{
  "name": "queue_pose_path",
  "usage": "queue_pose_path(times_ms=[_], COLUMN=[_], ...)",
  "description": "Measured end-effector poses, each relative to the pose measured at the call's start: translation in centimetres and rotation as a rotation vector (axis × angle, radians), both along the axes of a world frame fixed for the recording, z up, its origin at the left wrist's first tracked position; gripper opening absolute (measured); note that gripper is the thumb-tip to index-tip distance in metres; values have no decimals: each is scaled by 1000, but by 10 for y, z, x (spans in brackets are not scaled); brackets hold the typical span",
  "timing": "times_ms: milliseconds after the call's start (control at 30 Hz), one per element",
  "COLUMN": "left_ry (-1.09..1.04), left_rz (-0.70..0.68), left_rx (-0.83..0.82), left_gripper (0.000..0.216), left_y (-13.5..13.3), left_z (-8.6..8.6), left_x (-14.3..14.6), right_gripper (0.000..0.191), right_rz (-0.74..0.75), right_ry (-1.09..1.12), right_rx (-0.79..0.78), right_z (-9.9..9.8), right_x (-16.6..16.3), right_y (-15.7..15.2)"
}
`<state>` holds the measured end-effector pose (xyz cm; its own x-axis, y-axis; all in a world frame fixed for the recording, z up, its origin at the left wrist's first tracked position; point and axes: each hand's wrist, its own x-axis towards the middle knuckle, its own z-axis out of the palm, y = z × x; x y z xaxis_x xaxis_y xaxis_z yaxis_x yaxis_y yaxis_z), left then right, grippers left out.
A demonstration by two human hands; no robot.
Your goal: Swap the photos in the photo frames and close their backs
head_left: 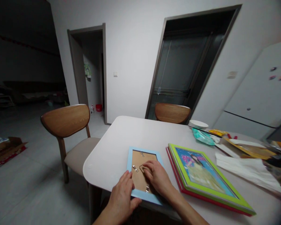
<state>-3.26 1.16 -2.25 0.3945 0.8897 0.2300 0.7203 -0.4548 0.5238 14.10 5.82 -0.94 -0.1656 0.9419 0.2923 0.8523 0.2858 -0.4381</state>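
Note:
A light blue picture frame (129, 161) lies face down on the white table, its brown backing board (138, 180) showing. Small metal clips (135, 168) sit along the edges of the board. My left hand (123, 195) grips the frame's near left corner, fingers along the left side and thumb at the near edge. Over the backing, my right hand (158, 177) has its fingertips pinched together at a small dark-edged shape near the middle of the board. What lies between those fingertips is hidden. Right of it are stacked frames, a lime green picture frame (186, 176) on top of a red one.
The white table (103, 159) has a rounded left corner. At its right side are white paper (245, 168), a teal packet (203, 136), a white bowl (198, 124) and other clutter. Wooden chairs stand at the left (67, 120) and far side (172, 113).

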Motion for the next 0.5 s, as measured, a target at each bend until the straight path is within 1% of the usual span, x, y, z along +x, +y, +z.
queue_pose_path(times_ms=[100, 200, 300, 400, 500], left_ry=[-25, -36, -33, -20, -15], left_rz=[-14, -14, -14, -13, -1], left_rx=[-9, -11, -8, -12, -19], left_gripper=[28, 26, 26, 26, 26], left_y=[0, 1, 1, 1, 1], left_z=[0, 0, -1, 0, 1], left_x=[-1, -1, -1, -1, -1], right_gripper=[21, 22, 18, 14, 14], right_rz=[129, 240, 246, 185, 167], right_ry=[17, 24, 38, 44, 40], right_rx=[-156, -257, -238, -176, -129], right_z=[10, 16, 11, 2, -1], right_x=[20, 25, 19, 11, 8], right_y=[-17, -29, -32, -29, -29])
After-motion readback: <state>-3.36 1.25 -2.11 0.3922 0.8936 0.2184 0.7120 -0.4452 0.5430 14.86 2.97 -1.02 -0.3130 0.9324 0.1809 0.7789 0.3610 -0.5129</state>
